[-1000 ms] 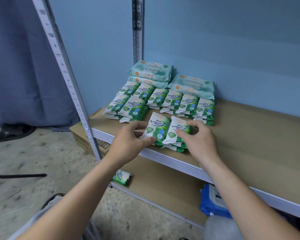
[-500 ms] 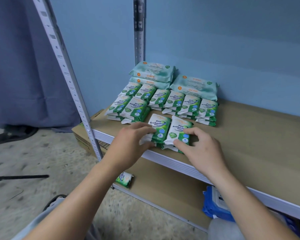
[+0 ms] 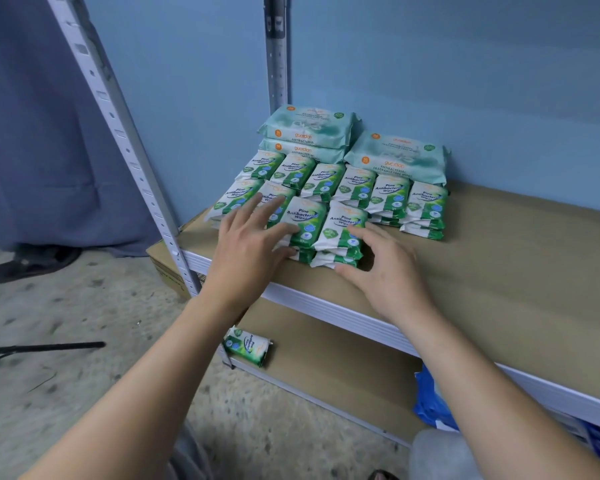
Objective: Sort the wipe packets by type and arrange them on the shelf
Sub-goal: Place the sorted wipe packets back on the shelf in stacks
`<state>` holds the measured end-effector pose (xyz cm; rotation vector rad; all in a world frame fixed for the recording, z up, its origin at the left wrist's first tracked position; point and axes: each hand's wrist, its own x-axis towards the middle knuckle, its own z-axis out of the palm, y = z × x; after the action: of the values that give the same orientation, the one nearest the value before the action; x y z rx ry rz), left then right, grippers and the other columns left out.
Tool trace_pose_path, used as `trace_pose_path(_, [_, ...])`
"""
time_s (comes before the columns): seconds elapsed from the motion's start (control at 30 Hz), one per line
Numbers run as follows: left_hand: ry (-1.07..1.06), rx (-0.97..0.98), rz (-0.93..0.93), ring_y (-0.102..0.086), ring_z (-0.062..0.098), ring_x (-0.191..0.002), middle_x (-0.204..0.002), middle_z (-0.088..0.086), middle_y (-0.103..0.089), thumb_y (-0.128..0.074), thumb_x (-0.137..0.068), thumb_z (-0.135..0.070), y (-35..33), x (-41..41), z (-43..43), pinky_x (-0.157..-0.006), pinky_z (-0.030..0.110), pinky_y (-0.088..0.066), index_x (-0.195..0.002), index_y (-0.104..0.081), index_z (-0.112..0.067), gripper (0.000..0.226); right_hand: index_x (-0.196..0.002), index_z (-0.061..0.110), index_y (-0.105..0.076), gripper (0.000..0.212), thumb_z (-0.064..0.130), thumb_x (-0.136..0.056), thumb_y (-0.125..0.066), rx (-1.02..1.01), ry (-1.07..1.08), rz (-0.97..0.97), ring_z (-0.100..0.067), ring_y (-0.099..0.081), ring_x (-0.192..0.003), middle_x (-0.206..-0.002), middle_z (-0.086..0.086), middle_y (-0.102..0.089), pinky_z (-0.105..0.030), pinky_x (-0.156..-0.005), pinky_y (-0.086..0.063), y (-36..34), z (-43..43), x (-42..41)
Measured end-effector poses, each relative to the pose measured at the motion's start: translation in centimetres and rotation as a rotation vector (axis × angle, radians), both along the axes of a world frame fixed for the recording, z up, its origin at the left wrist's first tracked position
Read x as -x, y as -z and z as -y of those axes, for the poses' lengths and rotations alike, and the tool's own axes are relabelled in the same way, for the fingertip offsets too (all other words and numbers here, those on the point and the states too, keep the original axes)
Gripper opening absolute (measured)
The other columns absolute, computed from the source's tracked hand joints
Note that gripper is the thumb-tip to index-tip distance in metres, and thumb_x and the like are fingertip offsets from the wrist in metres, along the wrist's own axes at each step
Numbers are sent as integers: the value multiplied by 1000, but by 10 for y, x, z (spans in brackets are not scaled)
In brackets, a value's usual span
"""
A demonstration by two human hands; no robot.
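Small green "Pine Antibacterial Wipes" packets (image 3: pixel 357 183) lie in rows on the brown shelf board (image 3: pixel 499 258), in front of larger teal wipe packs (image 3: pixel 309 128). Two short stacks of green packets stand at the front, a left one (image 3: pixel 307 220) and a right one (image 3: pixel 345 225), close against the rows behind. My left hand (image 3: pixel 253 240) lies with spread, straight fingers on the left stack and its neighbour, thumb at the stack's front. My right hand (image 3: pixel 385 268) touches the right stack, index finger on top and thumb against its front edge.
One green packet (image 3: pixel 248 346) lies on the lower shelf board near its left corner, and blue packs (image 3: pixel 430 405) sit further right. A cardboard box (image 3: pixel 167 268) stands behind the slanted metal upright (image 3: pixel 118 133). A black rod (image 3: pixel 42 348) lies on the floor.
The two front stacks have slid back from the shelf edge until they meet the rows. Both hands moved forward with them, and my left fingers have spread out.
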<state>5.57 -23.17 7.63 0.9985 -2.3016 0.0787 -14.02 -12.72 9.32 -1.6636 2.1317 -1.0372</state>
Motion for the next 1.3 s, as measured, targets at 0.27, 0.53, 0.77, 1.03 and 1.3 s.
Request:
trace_pose_path(0.27, [84,6,-57,-60,31,-118,-122,4,-69,-75,-81,-24,14,14,27,-96,42,-42,-107,-69,-15,28,-149,26,-45,67,36,-89,-73,-50,42,-120,-25,-32,-144,-158,-5,-37,-29,-116,-22,11,16,5])
trace_pose_path(0.53, [-29,-9,-74,-41,28,-140,-144,0,-55,-61,-86,-52,0,-8,21,-113,52,-32,-122,-65,-25,45,-152,27,-42,69,45,-90,-67,-96,81,-228,-34,-33,-139,-159,-7,-35,-40,-116,-24,4,11,-2])
trace_pose_path(0.77, [-128,-198,5,-25,25,-149,-159,-3,-37,-30,-97,-64,12,-39,44,-118,51,-26,-147,-45,-36,59,-131,21,-64,45,36,-89,-68,111,30,-165,-25,-47,-123,-138,2,-55,-32,-105,-36,-14,-16,-35])
trace_pose_path(1.03, [-86,-107,-16,-35,27,-144,-153,-6,-45,-30,-103,-57,25,-44,54,-115,50,-32,-146,-46,-35,51,-122,24,-65,34,32,-89,-66,10,-281,-55,-9,-59,-100,-114,10,-65,-29,-88,-50,16,-42,-99])
trace_pose_path(1.3, [-65,-35,8,-33,22,-143,-153,-9,-44,-37,-101,-55,27,-51,57,-108,42,-35,-147,-46,-35,51,-124,19,-62,39,35,-89,-65,-425,-247,-102,-22,-59,-112,-122,-1,-64,-39,-93,-51,115,13,-111])
